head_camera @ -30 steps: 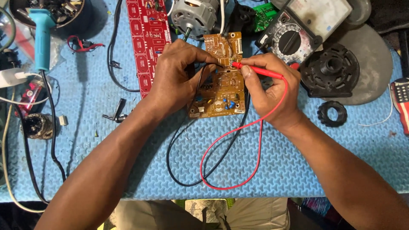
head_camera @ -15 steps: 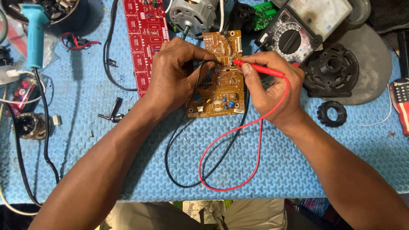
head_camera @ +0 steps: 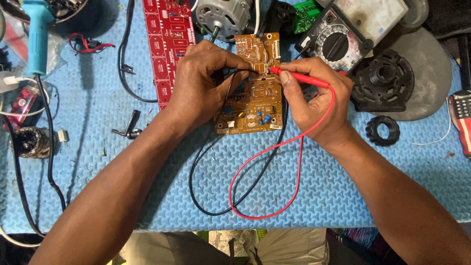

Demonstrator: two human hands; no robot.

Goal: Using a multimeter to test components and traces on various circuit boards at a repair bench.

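A tan circuit board lies on the blue mat between my hands. My left hand pinches a black probe, mostly hidden under the fingers, with its tip on the board's upper part. My right hand holds a red probe like a pen, its tip touching the board close to the black one. The red lead and black lead loop down toward the mat's near edge. An analogue multimeter sits just beyond my right hand.
A long red circuit board lies left of my left hand, with a grey electric motor behind. Black round machine parts and a small ring lie at right. A light-blue-handled tool and cables crowd the left side.
Both hands stay on the tan board with the probes. The probe tips have shifted only slightly; the view has drifted a little.
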